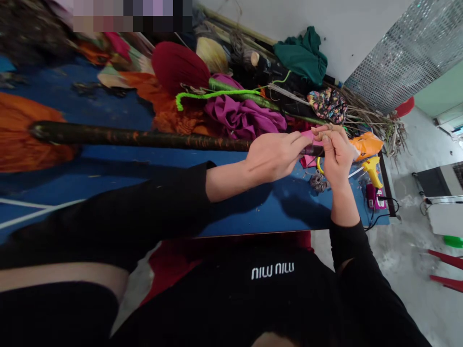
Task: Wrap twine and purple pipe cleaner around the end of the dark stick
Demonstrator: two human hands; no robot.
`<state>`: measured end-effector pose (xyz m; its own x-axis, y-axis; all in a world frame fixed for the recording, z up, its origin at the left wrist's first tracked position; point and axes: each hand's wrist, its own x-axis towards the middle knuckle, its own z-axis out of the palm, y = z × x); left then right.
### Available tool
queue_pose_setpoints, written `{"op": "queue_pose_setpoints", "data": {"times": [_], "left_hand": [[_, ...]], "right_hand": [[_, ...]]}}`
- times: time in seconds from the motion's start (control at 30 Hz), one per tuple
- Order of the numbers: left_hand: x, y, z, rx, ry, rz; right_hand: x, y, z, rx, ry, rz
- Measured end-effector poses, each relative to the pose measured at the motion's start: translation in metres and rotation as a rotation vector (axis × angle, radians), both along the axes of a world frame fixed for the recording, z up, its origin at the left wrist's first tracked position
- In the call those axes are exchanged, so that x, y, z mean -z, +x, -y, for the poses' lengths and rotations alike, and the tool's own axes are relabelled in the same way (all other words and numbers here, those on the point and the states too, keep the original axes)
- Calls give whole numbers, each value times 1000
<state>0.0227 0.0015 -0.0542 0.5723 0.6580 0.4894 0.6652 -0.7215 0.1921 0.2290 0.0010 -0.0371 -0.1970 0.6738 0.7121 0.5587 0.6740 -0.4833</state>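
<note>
A long dark stick point(144, 137) with orange-brown flecks lies level across the view. Its left end meets a gathered bundle of orange cloth point(32, 132). My left hand point(277, 153) is wrapped around the stick near its right end. Just beyond it, my right hand point(337, 153) is closed, thumb against fingers, on a piece of pink material point(308, 161) at the stick's end. Whether that is cloth or paper I cannot tell. Below the hands, a small tangle of grey yarn point(318, 182) rests on the blue table point(231, 212).
A yellow glue gun point(372, 169) lies right of my right hand, near a purple power strip point(374, 197) with black cords. Behind the stick are purple cloth point(242, 115), a dark red bundle point(180, 66), green cloth point(304, 55), a bright green fuzzy strip point(217, 94) and dry twigs point(379, 113).
</note>
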Motion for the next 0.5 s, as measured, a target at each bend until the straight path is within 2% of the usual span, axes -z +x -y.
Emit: {"op": "queue_pose_setpoints", "data": {"times": [0.27, 0.5], "left_hand": [[10, 1, -3, 26, 164, 44], [9, 0, -3, 50, 125, 36]], "right_hand": [[1, 2, 0, 16, 1, 5], [0, 0, 1, -30, -101, -52]]}}
